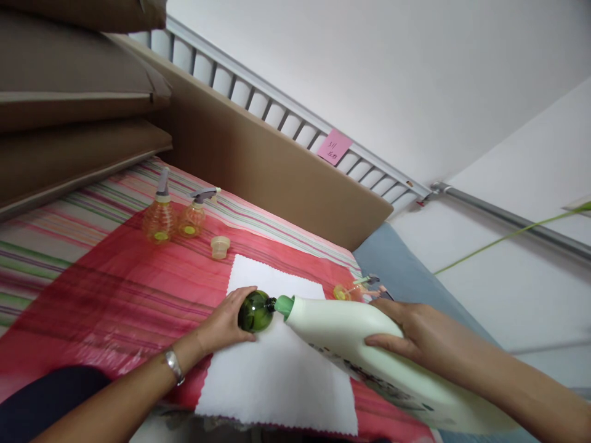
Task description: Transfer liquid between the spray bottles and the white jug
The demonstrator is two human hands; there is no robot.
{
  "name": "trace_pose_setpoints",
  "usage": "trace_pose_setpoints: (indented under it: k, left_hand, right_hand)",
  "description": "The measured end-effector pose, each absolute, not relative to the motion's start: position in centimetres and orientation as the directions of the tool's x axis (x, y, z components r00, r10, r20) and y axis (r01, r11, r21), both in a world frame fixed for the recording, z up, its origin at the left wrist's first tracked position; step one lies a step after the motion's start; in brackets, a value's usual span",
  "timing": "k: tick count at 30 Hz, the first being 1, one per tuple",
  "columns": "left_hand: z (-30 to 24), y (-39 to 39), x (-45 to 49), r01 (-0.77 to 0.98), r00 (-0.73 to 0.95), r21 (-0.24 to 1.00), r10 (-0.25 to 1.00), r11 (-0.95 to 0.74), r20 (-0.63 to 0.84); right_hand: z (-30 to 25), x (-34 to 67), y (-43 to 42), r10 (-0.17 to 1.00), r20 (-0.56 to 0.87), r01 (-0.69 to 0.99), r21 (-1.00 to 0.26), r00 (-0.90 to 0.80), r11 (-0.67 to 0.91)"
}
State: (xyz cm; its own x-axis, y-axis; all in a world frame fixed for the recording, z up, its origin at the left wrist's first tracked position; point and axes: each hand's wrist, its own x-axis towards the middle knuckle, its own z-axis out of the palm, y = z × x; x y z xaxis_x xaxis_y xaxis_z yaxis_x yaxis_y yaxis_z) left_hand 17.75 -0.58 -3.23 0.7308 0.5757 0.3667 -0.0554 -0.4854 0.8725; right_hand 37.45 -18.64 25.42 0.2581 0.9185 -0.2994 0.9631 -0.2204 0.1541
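Note:
My left hand is wrapped round a small dark green round bottle that stands on a white cloth. My right hand grips a large pale green bottle, tilted almost flat. Its green spout touches the small bottle's mouth. A metal bracelet sits on my left wrist.
Two orange spray bottles and a small beige cap stand on the red sheet at the back. Another orange sprayer lies behind the big bottle. A brown board and stacked brown cushions border the far side.

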Motion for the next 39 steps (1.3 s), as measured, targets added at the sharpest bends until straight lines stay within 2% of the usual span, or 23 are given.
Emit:
trace_pose_setpoints:
  k: [39]
  left_hand:
    - [-3.18,-0.64,17.76,-0.062,0.728,0.866,0.571,-0.497,0.38]
  right_hand:
    - [25.56,37.37,-18.51,0.911,-0.314,0.956,0.202,0.268,-0.212]
